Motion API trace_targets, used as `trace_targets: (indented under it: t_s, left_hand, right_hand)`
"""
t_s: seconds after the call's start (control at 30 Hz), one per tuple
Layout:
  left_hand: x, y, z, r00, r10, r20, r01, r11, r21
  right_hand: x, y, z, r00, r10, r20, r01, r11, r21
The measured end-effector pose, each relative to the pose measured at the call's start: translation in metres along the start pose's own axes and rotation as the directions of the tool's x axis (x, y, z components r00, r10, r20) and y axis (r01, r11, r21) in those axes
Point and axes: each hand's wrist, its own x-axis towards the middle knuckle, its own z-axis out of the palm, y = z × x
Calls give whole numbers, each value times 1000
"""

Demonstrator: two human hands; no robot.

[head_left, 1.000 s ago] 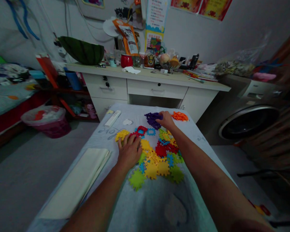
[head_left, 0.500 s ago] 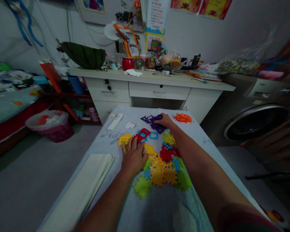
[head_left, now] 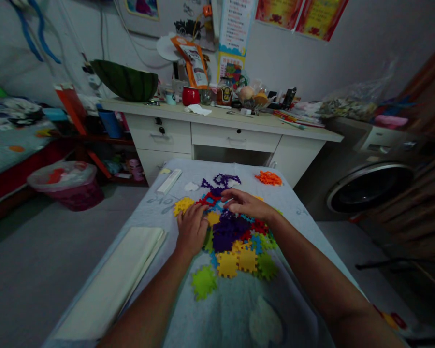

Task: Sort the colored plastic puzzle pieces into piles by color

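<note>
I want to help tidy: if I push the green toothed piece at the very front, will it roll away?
Probably not: the green piece looks flat and lies on its broad face, so it would likely slide. Its teeth might catch a little on the cloth. It looks thin, so it's probably light.

Purple toothed plastic tiles point(head_left: 224, 234), way too jumbled to count; just one heap of orange plastic pieces point(head_left: 268, 178); two red-and-yellow paper posters point(head_left: 321, 18); one grey front-loading washing machine point(head_left: 369, 191)
</note>
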Motion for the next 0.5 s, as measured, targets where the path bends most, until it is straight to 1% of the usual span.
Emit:
trace_targets:
  t_s: [0.03,0.07,0.1,0.17,0.23,0.3,0.37,0.4,0.43,0.5]
  left_hand:
    - [0,1,-1,1000,-12,-6,12,1000,-24]
    - [1,2,-3,1000,-22,-8,21,999,-41]
    - [1,3,-4,1000,-26,-5,25,998,-52]
    - [1,5,-6,1000,-8,8,8,998,-58]
    - [0,7,-7,999,27,29,-26,998,-51]
    - [-1,7,-7,998,49,50,-47,998,-30]
    - [-1,7,-5,996,55,70,-55,998,-2]
    - [-2,6,-4,995,58,77,-59,998,10]
    - [-2,6,-4,995,61,83,-63,998,21]
    - [-2,5,-2,994,63,91,-67,997,41]
  right_hand:
    - [5,0,-1,1000,12,-23,-11,999,49]
    - [12,1,-4,997,32,-75,-28,998,55]
    - [23,4,-8,987,57,-149,-54,998,18]
    - [49,13,-17,950,108,-294,-158,976,-151]
    - [77,25,-24,882,168,-441,-326,893,-311]
    - [101,35,-27,801,227,-554,-492,777,-393]
    - [118,43,-25,748,278,-602,-595,683,-423]
    - [125,46,-22,739,306,-600,-622,653,-433]
    - [130,48,-20,739,337,-584,-637,630,-444]
    - [136,52,-15,754,386,-531,-644,592,-484]
